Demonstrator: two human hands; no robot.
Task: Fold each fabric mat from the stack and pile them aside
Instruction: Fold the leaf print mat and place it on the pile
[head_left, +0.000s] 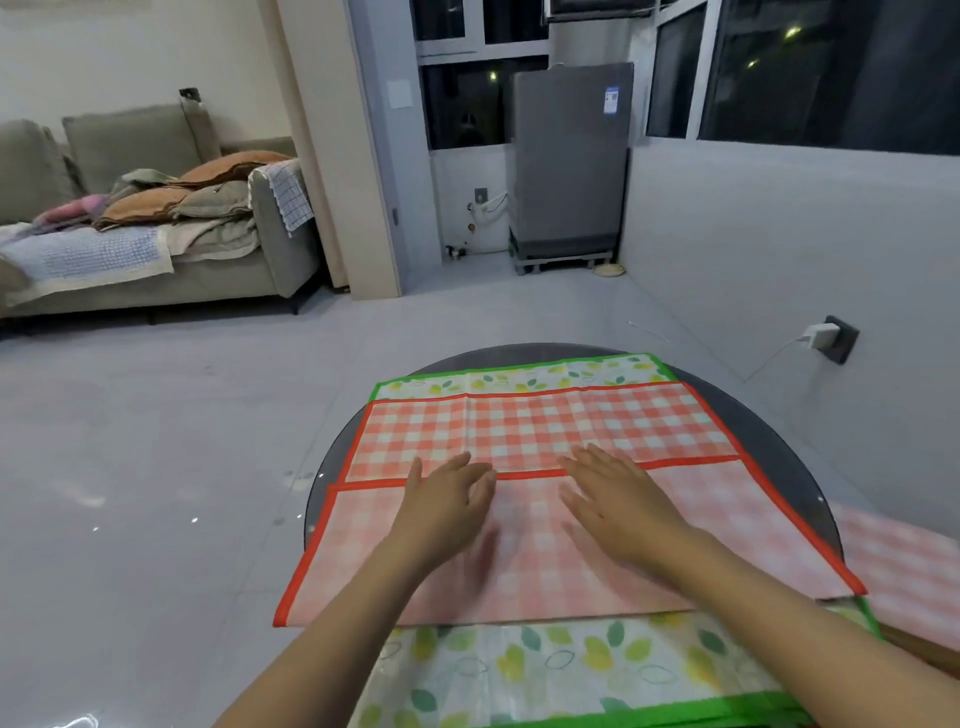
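Pressing flat on the folded red checked mat (545, 431), left hand (447, 499) and right hand (618, 499).

The floor (156, 441) is pale grey and shiny, and the walls (779, 234) are pale too. A grey sofa (156, 280) sits on the left with cushions and blankets (171, 202) piled on it. Far back, a tall grey machine (569, 161) stands under dark windows (831, 67) with little lights outside, and a white plug (821, 335) sticks in the right wall.
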